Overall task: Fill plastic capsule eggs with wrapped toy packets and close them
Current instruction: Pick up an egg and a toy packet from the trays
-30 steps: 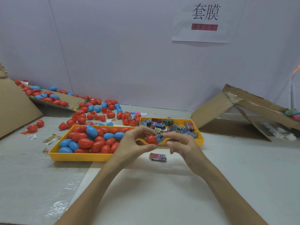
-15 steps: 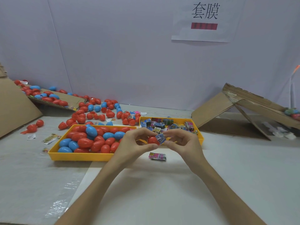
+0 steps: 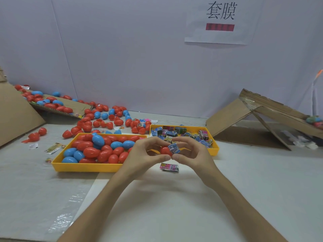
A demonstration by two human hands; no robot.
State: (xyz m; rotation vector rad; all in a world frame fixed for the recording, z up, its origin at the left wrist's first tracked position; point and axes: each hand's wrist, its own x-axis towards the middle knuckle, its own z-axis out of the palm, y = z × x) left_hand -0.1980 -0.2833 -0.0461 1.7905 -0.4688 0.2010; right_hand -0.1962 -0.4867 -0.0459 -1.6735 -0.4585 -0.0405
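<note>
1. The left hand is pinching a red egg half between thumb and curled fingers, raised above the table at the right end of the egg tray.
2. The right hand is gripping a blue-and-white packet with thumb and fingertips and holding it against the open mouth of the egg half. How far in it is sitting, cannot tell.
3. The two thumb tips are meeting just under the egg half.
4. The egg tray is yellow and is carrying a pile of closed eggs, red and blue.
5. A packet tray, also yellow, is sitting just right of the egg tray, set slightly further back, and is carrying wrapped packets.
6. A spare packet is lying flat on the table, right of the egg tray's front right corner, below the hands.
7. Loose eggs and halves are lying scattered behind the egg tray, towards the wall.
8. A cardboard ramp is leaning well right of the egg tray; a cardboard sheet is leaning well left of it.
</note>
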